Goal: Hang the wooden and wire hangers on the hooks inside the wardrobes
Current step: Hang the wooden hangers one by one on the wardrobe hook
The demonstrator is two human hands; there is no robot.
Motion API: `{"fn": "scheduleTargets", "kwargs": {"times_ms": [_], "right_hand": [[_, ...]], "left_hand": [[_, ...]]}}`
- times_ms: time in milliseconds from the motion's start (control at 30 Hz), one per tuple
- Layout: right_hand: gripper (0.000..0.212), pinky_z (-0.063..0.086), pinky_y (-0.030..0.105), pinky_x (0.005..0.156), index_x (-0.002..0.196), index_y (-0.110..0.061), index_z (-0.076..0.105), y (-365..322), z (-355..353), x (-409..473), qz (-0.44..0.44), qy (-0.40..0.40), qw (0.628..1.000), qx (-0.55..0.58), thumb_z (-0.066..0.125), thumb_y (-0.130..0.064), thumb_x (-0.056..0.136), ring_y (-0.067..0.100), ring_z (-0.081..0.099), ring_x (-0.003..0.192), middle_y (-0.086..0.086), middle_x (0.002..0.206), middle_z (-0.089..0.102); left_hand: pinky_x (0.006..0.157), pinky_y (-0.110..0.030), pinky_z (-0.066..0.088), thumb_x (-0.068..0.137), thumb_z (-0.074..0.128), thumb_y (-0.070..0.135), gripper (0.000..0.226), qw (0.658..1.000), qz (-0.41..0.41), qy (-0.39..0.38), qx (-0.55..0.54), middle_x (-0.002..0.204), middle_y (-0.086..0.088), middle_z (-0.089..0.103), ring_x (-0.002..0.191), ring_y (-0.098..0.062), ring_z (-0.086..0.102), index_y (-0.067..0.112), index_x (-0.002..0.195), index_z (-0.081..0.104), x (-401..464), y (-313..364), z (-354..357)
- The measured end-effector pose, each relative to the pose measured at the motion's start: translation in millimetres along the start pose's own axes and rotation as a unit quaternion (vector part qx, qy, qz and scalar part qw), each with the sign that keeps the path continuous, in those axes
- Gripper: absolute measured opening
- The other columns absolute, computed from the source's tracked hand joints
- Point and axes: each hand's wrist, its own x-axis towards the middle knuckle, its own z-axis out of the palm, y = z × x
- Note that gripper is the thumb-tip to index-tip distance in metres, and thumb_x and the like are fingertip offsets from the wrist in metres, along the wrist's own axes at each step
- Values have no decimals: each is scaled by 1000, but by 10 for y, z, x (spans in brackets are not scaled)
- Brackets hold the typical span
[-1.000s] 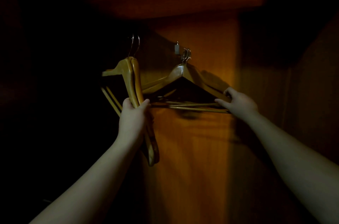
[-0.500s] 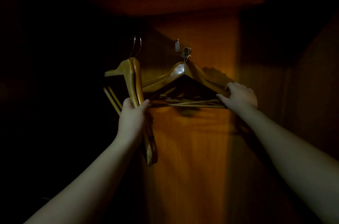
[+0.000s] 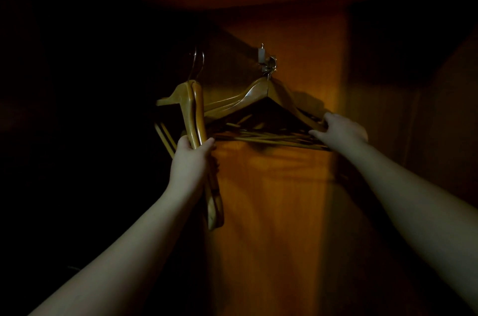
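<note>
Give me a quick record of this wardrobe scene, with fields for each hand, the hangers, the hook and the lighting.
left hand: grips a bundle of wooden hangers, held edge-on, wire hooks up
right hand: holds the right end of the hung hangers
hung hangers: several wooden ones stacked on one hook, bars overlapping
hook: small metal fitting on the wardrobe panel
lighting: very dim; left side too dark to read

— Honey-yellow, glossy: wooden hangers (image 3: 258, 94) on the silver-grey hook (image 3: 266, 63).
— Same yellow for the held hangers (image 3: 195, 111); silvery wire hooks (image 3: 198, 62) above.
— Warm orange, vertically grained: wardrobe panel (image 3: 279, 199). Near-black elsewhere.
</note>
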Motion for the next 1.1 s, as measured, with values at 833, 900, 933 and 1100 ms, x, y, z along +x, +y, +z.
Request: {"fn": "scheduleTargets", "kwargs": {"times_ms": [833,900,933,1100], "right_hand": [[31,47,30,87,117,-31,62,-1919,-295,-900,-110,-229,864,434,50,-51,96,7,61,102,-10,113,65],[37,46,29,87,118,-28,64,-2136,-286,-889,-97,-257,834,478,50,-53,95,7,59,104,-9,116,64],[37,46,28,85,116,-26,66,-2214,-295,-892,-92,-269,820,496,52,-53,94,6,58,104,-7,117,64],[44,51,35,88,116,-13,65,-2380,-214,-919,-40,-232,795,559,64,-47,88,17,63,108,2,111,69]], "left_hand": [[66,-37,61,93,65,29,19,998,-14,-63,2,96,-4,71,73,-21,72,25,107,53,-62,-373,-357],[69,-40,61,93,65,28,16,997,-13,-79,-9,94,-4,71,74,-20,72,26,103,54,-112,-402,-382],[70,-40,61,93,65,27,15,996,-14,-86,-10,94,-4,71,76,-20,72,26,103,54,-132,-414,-395],[71,-39,60,93,66,29,16,994,6,-110,-3,95,1,71,79,-13,73,27,103,53,-186,-438,-455]]}}
